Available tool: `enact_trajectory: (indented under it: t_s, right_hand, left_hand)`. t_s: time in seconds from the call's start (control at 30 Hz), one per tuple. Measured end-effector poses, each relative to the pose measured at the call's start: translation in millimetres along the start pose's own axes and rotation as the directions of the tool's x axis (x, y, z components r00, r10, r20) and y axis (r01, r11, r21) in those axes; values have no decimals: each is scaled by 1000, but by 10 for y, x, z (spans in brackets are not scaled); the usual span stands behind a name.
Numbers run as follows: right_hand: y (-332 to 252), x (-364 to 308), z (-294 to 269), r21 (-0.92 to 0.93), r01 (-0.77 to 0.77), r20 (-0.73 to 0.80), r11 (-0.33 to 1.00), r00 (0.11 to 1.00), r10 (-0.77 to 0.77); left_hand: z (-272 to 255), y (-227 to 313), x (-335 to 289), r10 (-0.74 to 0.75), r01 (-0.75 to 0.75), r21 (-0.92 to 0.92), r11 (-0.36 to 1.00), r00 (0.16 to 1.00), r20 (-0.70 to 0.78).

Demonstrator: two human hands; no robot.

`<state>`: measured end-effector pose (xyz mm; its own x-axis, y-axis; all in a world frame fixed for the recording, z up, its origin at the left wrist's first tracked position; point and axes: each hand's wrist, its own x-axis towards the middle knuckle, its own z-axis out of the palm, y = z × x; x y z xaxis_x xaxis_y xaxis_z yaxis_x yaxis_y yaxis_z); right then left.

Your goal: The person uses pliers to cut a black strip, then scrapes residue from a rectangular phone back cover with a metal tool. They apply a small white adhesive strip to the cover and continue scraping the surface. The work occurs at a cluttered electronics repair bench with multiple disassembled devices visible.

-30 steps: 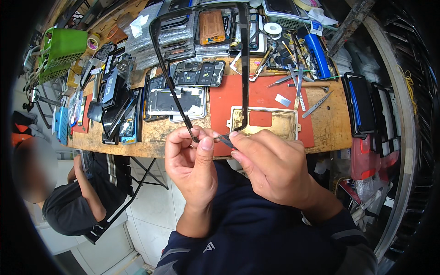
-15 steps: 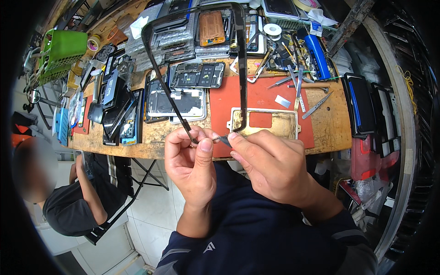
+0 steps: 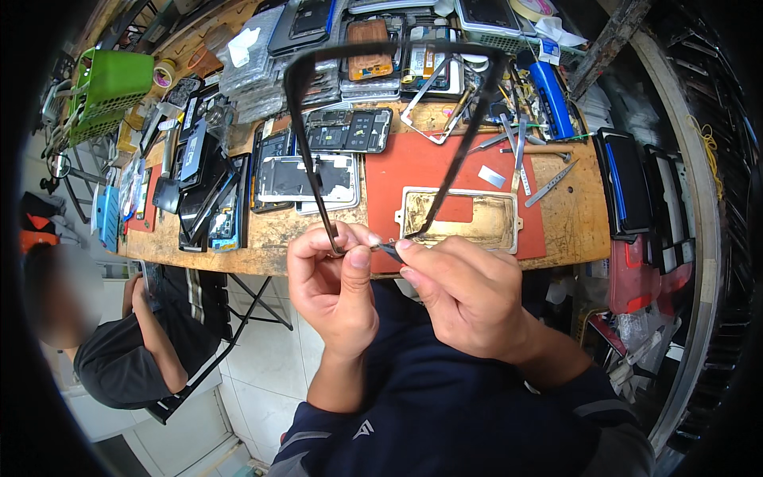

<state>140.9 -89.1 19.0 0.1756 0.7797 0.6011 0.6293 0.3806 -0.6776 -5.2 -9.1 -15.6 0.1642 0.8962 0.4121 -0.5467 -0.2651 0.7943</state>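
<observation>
A thin black rectangular bezel frame (image 3: 306, 159) rises from my fingers, tilted over the bench. My left hand (image 3: 338, 290) pinches it near its lower left corner, thumb and fingers closed. Between finger and thumb, my right hand (image 3: 469, 294) grips a small dark pointed piece (image 3: 389, 250), its tip directed at the left fingertips. Whether this is a blade or a pick cannot be made out. The frame's lower right corner comes down beside the right fingertips, and its bottom edge is mostly hidden. Just beyond the hands lies a shallow gold-coloured tray (image 3: 499, 238) with a pale rim.
An orange-red mat (image 3: 389, 171) lies under the tray. Tweezers (image 3: 550, 183) and a hammer (image 3: 548, 149) are at its right. Opened phones (image 3: 346, 131) and stacked devices crowd the back and left. A seated person (image 3: 135, 350) is at the lower left.
The top of the bezel frame has swung to the right, and its opening looks wider. Both hands stay close together, with only slight shifts. Each keeps its grip.
</observation>
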Motion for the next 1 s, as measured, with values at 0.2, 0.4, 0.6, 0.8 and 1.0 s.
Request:
enact_trajectory:
  t_s: [0.2,0.4,0.6,0.8,1.0]
  right_hand:
    - [-5,-64,150,124,-46,-126,991,990,62]
    - [-14,-86,285,334,-147,-181,931,959,216]
    - [-33,-96,258,115,-91,-196,989,974,113]
    - [70,-149,410,79,-39,-251,996,966,58]
    - [48,-295,550,680,-321,17,659,906,424]
  left_hand:
    - [-11,-148,-26,112,-112,-12,994,993,35]
    - [46,-229,-96,-61,46,-223,974,996,-60]
    - [24,-280,-94,33,-42,-95,995,995,-91]
    - [15,-356,-108,134,-134,9,991,984,-119]
    - [73,-428,-120,285,-262,188,946,953,-102]
